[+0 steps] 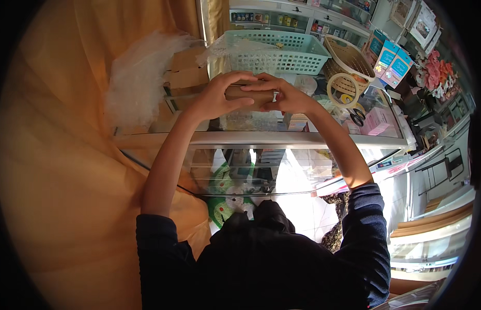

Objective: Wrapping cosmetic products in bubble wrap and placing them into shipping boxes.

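Observation:
A small brown cardboard box (249, 96) is held between my two hands above the glass-topped counter. My left hand (221, 95) grips its left end, fingers over the top and thumb along the near side. On the right end, my right hand (292, 97) holds it with curled fingers; the fingertips of both hands meet over the box. Beneath lies a sheet of clear bubble wrap (246, 121), which also stretches behind the hands. A large loose bundle of bubble wrap (135, 83) rises to the left. To the right are a roll of tape (330, 92) and black-handled scissors (356, 117).
Behind the hands stands a mint-green plastic basket (302, 64), with a beige basket (347, 58) beside it. An opened cardboard box (190, 71) is at the left. Pink boxes (375, 121) sit near the right end. The counter's metal edge (259, 138) and an orange curtain (69, 174) border the area.

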Demonstrator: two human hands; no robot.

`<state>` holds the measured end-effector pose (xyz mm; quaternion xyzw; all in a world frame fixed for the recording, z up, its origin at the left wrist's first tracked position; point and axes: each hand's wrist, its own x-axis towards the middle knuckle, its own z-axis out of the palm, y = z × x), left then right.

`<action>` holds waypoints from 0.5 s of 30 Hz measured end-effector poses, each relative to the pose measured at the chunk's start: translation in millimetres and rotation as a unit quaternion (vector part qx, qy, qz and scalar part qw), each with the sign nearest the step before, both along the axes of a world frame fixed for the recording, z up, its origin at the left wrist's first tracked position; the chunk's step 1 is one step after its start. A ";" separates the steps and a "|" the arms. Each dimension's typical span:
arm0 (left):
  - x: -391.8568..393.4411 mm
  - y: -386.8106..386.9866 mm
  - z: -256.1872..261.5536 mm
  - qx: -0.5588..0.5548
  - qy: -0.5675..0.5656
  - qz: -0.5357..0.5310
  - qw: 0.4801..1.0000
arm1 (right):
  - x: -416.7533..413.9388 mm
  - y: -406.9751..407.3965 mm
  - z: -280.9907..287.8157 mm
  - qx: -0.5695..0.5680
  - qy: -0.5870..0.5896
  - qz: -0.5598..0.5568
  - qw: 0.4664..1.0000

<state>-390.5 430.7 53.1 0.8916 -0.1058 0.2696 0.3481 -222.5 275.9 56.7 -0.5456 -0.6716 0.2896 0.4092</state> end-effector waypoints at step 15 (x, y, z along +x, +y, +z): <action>2.5 -2.3 -18.7 -0.093 -0.008 0.040 0.995 | -9.7 -17.1 -6.5 0.107 -0.050 -0.087 0.989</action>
